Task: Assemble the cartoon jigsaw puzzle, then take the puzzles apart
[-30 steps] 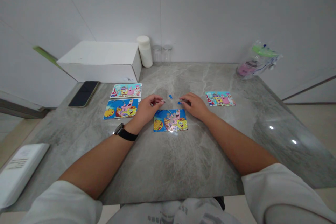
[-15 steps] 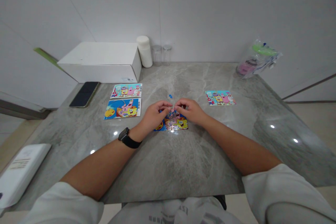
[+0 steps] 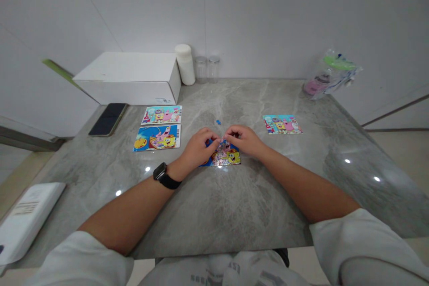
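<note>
A small jigsaw puzzle [image 3: 226, 158] with blue, pink and yellow cartoon figures lies flat on the grey table in front of me. Over its left part is my left hand [image 3: 200, 146], thumb and fingers pinched together at the puzzle's upper edge. My right hand [image 3: 244, 140] pinches at the same edge from the right, its fingertips almost meeting those of the left. Whatever sits between the fingertips is too small to make out. Just beyond the hands rests a loose blue puzzle piece [image 3: 218, 122]. Part of the puzzle is hidden under my hands.
Left of my hands lie two picture cards, an upper one [image 3: 161, 115] and a lower one [image 3: 157, 137], and a phone [image 3: 108, 119]. Another card [image 3: 282, 124] lies right. Behind stand a white box [image 3: 125, 78], a white bottle [image 3: 185, 65], two clear jars [image 3: 207, 69] and a plastic-wrapped item [image 3: 330, 76].
My left hand has shifted slightly right, covering more of the puzzle's left side. The right hand stays nearly in place, still pinching; the loose blue piece has not moved on the table.
</note>
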### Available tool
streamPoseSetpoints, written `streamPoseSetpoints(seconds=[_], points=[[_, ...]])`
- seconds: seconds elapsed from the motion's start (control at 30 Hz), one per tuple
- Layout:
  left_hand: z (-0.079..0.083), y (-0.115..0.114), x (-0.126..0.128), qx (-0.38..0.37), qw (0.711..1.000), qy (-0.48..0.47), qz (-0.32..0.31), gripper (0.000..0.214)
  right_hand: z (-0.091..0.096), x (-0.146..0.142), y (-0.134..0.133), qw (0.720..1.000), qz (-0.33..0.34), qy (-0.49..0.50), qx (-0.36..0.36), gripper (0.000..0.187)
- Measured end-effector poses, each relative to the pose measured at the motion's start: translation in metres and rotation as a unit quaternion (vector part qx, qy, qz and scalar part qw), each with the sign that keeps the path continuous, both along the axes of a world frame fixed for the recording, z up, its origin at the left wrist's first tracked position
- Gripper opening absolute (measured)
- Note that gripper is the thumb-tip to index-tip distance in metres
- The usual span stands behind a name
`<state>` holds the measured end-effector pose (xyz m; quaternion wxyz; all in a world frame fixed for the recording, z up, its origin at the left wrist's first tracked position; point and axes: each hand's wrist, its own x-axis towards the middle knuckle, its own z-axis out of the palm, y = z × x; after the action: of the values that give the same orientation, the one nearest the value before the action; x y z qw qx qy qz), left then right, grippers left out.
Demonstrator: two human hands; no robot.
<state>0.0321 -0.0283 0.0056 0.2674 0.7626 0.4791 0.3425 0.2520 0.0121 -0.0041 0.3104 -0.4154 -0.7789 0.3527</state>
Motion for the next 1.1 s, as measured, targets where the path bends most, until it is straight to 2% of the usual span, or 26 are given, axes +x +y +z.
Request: streamPoseSetpoints(seconds=[0.2,0.37,0.53,1.1], points=[[-0.0050,0.0009,-0.0011,0.005,0.999,0.015,-0.038,0.022,0.0012,0.0020,0.0020,1.000,0.013,0.001,0.011,0.015],[-0.0045,-0.0012,-0.0030,0.060,0.990,0.124,-0.035,0.013,0.0035,0.0084,0.0064,0.994,0.040,-0.056,0.083,0.007],[-0.0023,-0.0070,-0.0010,0.057,0.979,0.191,-0.042,0.029,-0.0010,0.0084,0.0057,0.988,0.057,-0.105,0.093,0.005],[-0.0065,-0.0087,0.0021,0.042,0.969,0.237,-0.051,0.032,-0.0026,0.0040,0.0026,0.984,0.059,-0.141,0.095,0.004]])
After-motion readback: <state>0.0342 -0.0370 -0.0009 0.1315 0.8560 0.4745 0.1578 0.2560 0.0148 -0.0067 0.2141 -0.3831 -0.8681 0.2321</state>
